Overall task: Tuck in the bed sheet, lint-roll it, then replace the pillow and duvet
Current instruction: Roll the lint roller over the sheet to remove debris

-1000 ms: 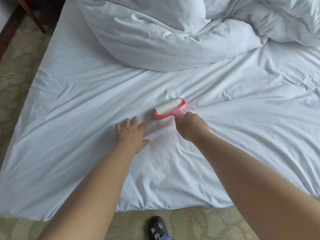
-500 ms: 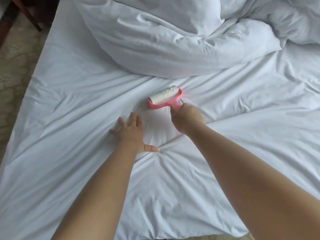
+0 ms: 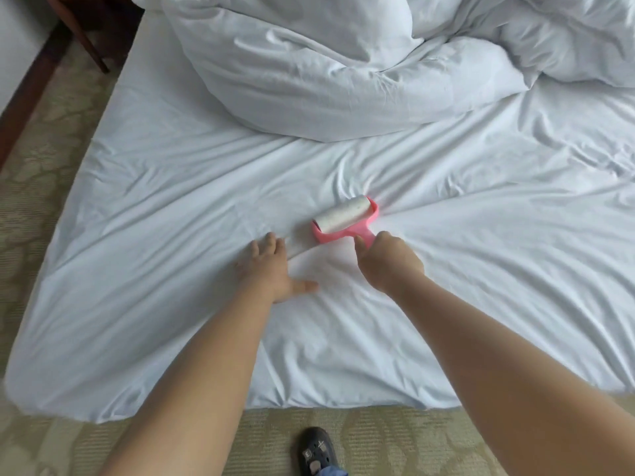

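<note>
A white bed sheet covers the mattress and is creased around the middle. On it lies a pink lint roller with a white sticky roll. My right hand grips its pink handle, and the roll touches the sheet. My left hand presses flat on the sheet just left of the roller, fingers spread. A bunched white duvet is heaped at the far side of the bed. No pillow can be told apart from the heap.
Patterned beige carpet runs along the left and near sides of the bed. A dark shoe stands on the carpet by the near edge. Dark wooden furniture legs stand at the far left.
The roller was pushed away toward the duvet, then pulled back toward me. My left hand stayed flat on the sheet beside it, with its thumb now spread out.
</note>
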The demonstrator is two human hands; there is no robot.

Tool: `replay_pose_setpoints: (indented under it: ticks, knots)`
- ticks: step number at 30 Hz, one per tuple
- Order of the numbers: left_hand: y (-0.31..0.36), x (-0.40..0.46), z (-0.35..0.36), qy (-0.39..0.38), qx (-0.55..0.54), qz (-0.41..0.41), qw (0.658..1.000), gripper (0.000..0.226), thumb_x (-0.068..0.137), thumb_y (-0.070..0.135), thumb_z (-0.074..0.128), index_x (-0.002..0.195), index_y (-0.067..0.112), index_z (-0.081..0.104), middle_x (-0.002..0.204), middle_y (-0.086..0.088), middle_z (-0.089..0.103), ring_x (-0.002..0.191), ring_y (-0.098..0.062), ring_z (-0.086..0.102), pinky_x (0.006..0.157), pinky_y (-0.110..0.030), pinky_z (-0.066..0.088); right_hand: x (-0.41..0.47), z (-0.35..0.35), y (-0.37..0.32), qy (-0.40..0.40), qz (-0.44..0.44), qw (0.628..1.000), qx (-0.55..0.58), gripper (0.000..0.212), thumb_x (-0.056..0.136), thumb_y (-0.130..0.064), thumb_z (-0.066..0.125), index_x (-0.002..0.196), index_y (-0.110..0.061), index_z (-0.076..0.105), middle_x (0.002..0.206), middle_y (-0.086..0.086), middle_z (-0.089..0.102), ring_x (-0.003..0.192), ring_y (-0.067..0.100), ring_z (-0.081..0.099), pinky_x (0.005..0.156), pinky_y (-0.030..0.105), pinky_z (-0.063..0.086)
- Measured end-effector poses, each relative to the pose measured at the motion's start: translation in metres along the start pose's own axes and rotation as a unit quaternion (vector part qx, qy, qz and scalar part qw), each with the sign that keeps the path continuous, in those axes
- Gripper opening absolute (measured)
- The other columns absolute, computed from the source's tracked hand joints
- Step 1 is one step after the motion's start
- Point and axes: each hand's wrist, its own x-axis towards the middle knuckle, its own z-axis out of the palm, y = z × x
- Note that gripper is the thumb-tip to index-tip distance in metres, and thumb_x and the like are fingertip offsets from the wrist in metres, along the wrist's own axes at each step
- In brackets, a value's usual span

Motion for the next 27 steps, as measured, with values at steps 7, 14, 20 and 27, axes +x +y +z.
replay_pose_setpoints:
  ticks: [7, 14, 20, 27]
  knots:
    - [0.046, -0.077, 0.041, -0.007, 0.060, 0.030, 0.998, 0.111, 0.078, 0.074, 0.051, 0.153, 0.013, -0.005, 0.160, -0.001, -0.015, 0.147, -0.022, -0.009, 0.117, -0.055, 0.004, -0.074, -0.012, 0.069, 0.002, -0.018, 0.999, -0.028, 0.054, 0.100, -0.051, 0.025, 0.121, -0.007, 0.049, 0.118, 0.010, 0.057, 0.108, 0.031, 0.056, 0.073, 0.032, 0.035]
    - [0.107, -0.129, 0.057, 0.042, 0.104, 0.085, 0.990, 0.105, 0.080, 0.072, 0.051, 0.154, 0.014, 0.003, 0.160, -0.003, -0.015, 0.147, -0.021, -0.012, 0.117, -0.047, -0.004, -0.129, -0.029, 0.157, 0.018, 0.020, 0.999, -0.021, 0.057, 0.100, -0.051, 0.025, 0.120, -0.005, 0.050, 0.121, 0.014, 0.057, 0.110, 0.033, 0.056, 0.076, 0.034, 0.037]
    - [0.132, -0.104, 0.062, 0.049, 0.125, 0.096, 0.986, 0.106, 0.081, 0.069, 0.054, 0.153, 0.011, 0.003, 0.160, -0.004, -0.013, 0.147, -0.022, -0.010, 0.118, -0.048, -0.004, -0.112, -0.010, 0.165, 0.020, 0.025, 0.999, -0.002, 0.061, 0.098, -0.054, 0.023, 0.122, -0.005, 0.048, 0.120, 0.014, 0.057, 0.111, 0.034, 0.056, 0.078, 0.036, 0.039]
    - [0.133, -0.039, 0.025, 0.045, 0.131, 0.092, 0.986, 0.111, 0.078, 0.073, 0.052, 0.153, 0.009, 0.000, 0.160, -0.003, -0.012, 0.147, -0.020, -0.011, 0.117, -0.049, -0.004, -0.041, -0.025, 0.128, 0.018, 0.044, 0.998, 0.043, 0.060, 0.098, -0.053, 0.025, 0.130, -0.006, 0.045, 0.128, 0.013, 0.054, 0.119, 0.033, 0.051, 0.089, 0.036, 0.040]
